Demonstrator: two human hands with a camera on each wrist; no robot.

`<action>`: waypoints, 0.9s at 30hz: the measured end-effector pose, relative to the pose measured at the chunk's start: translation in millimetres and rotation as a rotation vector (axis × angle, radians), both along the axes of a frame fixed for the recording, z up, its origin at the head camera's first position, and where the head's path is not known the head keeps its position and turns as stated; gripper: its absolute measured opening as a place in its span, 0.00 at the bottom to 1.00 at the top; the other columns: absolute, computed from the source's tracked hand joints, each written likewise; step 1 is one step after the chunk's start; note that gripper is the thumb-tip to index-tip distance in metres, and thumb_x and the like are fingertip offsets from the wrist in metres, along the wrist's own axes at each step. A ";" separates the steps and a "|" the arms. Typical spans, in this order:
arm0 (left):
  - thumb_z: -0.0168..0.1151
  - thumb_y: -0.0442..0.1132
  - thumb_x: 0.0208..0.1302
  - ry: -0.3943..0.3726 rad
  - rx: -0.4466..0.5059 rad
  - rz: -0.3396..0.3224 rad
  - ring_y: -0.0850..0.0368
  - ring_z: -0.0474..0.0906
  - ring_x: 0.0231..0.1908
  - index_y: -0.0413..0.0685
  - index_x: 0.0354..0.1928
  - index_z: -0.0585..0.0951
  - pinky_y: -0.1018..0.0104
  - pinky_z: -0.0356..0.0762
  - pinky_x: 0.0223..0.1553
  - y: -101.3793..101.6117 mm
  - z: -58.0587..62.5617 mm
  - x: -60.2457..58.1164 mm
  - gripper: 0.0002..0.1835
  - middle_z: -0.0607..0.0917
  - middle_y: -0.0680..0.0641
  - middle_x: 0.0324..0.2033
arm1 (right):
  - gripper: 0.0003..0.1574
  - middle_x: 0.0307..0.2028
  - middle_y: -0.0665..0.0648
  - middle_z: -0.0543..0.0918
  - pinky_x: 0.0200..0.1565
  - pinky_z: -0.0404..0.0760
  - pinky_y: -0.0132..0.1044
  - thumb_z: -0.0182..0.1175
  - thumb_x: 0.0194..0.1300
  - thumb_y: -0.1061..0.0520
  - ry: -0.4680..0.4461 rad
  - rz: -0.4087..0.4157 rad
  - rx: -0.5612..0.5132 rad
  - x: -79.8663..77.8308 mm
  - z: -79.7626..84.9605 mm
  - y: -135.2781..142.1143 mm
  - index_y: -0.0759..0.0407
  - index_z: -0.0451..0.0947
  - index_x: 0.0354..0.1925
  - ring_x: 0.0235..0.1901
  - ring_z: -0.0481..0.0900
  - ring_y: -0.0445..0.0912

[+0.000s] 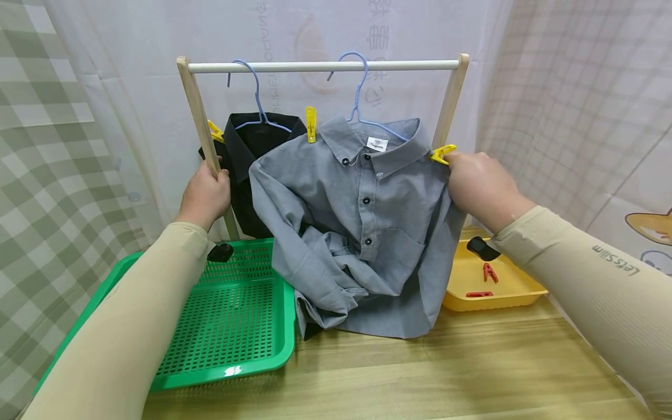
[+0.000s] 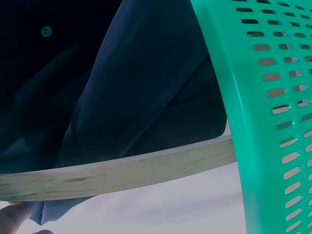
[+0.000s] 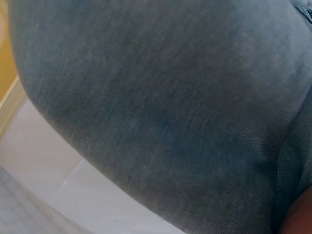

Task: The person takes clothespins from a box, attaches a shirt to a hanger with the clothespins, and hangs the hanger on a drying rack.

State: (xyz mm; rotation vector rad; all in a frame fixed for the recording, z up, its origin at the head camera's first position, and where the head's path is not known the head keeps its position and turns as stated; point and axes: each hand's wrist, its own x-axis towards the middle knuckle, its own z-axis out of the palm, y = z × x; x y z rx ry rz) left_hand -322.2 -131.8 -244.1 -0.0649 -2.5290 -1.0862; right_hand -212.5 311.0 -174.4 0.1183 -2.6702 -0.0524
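A grey button-up shirt point(image 1: 391, 192) hangs on a blue hanger point(image 1: 359, 87), with a yellow clothespin point(image 1: 311, 123) at one shoulder and another yellow clothespin point(image 1: 443, 154) at the other. My right hand point(image 1: 480, 184) grips the shirt at the shoulder beside that second clothespin; its fingertips are hidden by cloth. On the left, a black shirt point(image 1: 247, 169) hangs from another blue hanger point(image 1: 257, 93), a yellow clothespin point(image 1: 215, 132) at its shoulder. My left hand point(image 1: 206, 195) is wrapped around the rack's left wooden post point(image 1: 196, 116). The left wrist view shows this post point(image 2: 117, 175) against dark cloth.
The rack's white rail point(image 1: 299, 67) spans both posts. A green perforated basket point(image 1: 220, 326) stands at the left, its edge close to the grey shirt. Behind my right wrist, a yellow tray point(image 1: 493, 300) holds red clothespins point(image 1: 489, 272) on the wooden table point(image 1: 420, 379).
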 end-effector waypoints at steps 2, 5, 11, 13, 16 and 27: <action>0.31 0.56 0.71 -0.002 0.002 0.002 0.40 0.71 0.56 0.53 0.71 0.53 0.43 0.69 0.54 0.1 0.0 -0.1 0.30 0.68 0.38 0.63 | 0.23 0.34 0.70 0.80 0.25 0.77 0.54 0.34 0.61 0.67 0.012 0.014 0.014 -0.1 -0.3 -0.2 0.66 0.73 0.47 0.25 0.79 0.59; 0.31 0.57 0.70 -0.007 0.008 0.002 0.41 0.72 0.55 0.53 0.71 0.53 0.43 0.70 0.53 0.2 -0.2 0.3 0.30 0.68 0.38 0.63 | 0.22 0.31 0.69 0.80 0.23 0.76 0.54 0.34 0.61 0.67 0.036 0.028 0.028 0.1 -0.5 -0.5 0.66 0.74 0.44 0.23 0.78 0.59; 0.31 0.57 0.70 -0.015 0.017 -0.003 0.41 0.73 0.52 0.54 0.71 0.52 0.43 0.72 0.51 0.4 -0.3 1.4 0.31 0.69 0.38 0.62 | 0.18 0.24 0.65 0.77 0.19 0.74 0.51 0.35 0.61 0.68 0.050 0.040 0.050 0.2 0.7 -1.5 0.63 0.73 0.36 0.19 0.75 0.56; 0.30 0.57 0.70 -0.017 0.016 -0.003 0.41 0.73 0.52 0.54 0.71 0.52 0.43 0.72 0.51 0.2 -0.5 1.6 0.31 0.69 0.38 0.61 | 0.17 0.23 0.63 0.76 0.19 0.73 0.50 0.35 0.62 0.67 0.046 0.043 0.054 0.0 1.2 -1.9 0.62 0.72 0.35 0.18 0.74 0.55; 0.30 0.58 0.70 -0.016 0.014 -0.003 0.41 0.73 0.53 0.54 0.71 0.52 0.43 0.72 0.51 0.0 -0.7 1.1 0.31 0.69 0.38 0.61 | 0.17 0.22 0.62 0.75 0.19 0.73 0.50 0.35 0.62 0.67 0.044 0.044 0.060 -0.7 1.5 -2.0 0.61 0.72 0.33 0.18 0.74 0.55; 0.30 0.58 0.70 -0.012 0.011 -0.001 0.42 0.74 0.51 0.53 0.71 0.52 0.44 0.73 0.50 0.5 -1.1 1.2 0.31 0.70 0.38 0.60 | 0.16 0.20 0.61 0.74 0.18 0.73 0.49 0.36 0.63 0.68 0.048 0.049 0.091 0.8 3.1 -4.4 0.62 0.71 0.31 0.16 0.73 0.54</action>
